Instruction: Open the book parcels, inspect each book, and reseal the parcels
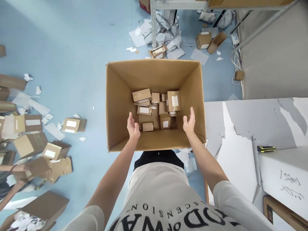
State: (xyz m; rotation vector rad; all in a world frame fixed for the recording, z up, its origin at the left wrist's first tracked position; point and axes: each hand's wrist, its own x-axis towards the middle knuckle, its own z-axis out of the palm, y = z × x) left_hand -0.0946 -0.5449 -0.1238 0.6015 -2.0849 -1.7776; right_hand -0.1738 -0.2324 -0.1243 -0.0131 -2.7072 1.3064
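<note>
At least nine small boxes [172, 100] are held in one carton [154, 73]; the left hand [133, 127] and right hand [189, 121] are held loosely uncurled, empty, toward its left and right edges

So from my end the labels [165, 124] on the small boxes [147, 127] inside the big carton [155, 73] are way too tiny to read, and one lower box [143, 104] left of centre is mostly buried under a taped box [141, 95], so I can't make out its full shape. Over at lower left the co-worker's arms [9, 197] get chopped by the frame edge, kinda blurry too, and the open carton [48, 205] under them is also cut off. Up top the metal shelf [180, 4] runs out of my view, the shirt [156, 186] print is clipped along the bottom, and the black trousers [154, 158] are mostly hidden.
</note>
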